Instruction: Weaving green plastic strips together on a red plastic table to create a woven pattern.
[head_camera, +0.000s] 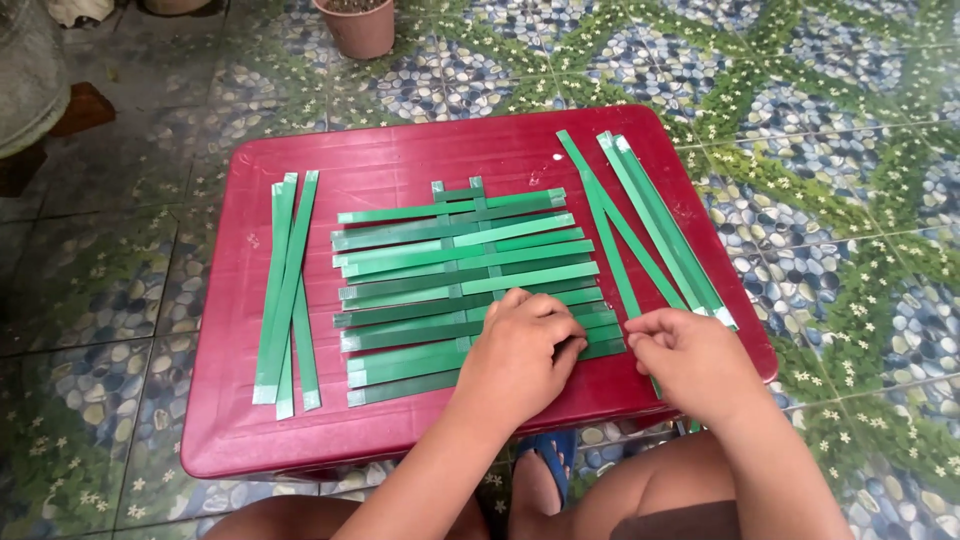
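A partly woven mat of green strips (460, 280) lies in the middle of a low red plastic table (380, 150). My left hand (520, 355) presses down on the mat's lower right part, fingers curled over the strips. My right hand (690, 360) rests at the mat's right edge, its fingertips pinching the end of a green strip there. Two upright strips cross the horizontal ones near the mat's middle.
A loose bundle of green strips (288, 290) lies on the table's left side, another bundle (650, 230) slants along the right side. A pink flower pot (357, 25) stands on the pebble-pattern tiled floor beyond the table. My knees and a blue sandal (548, 460) are below the table's near edge.
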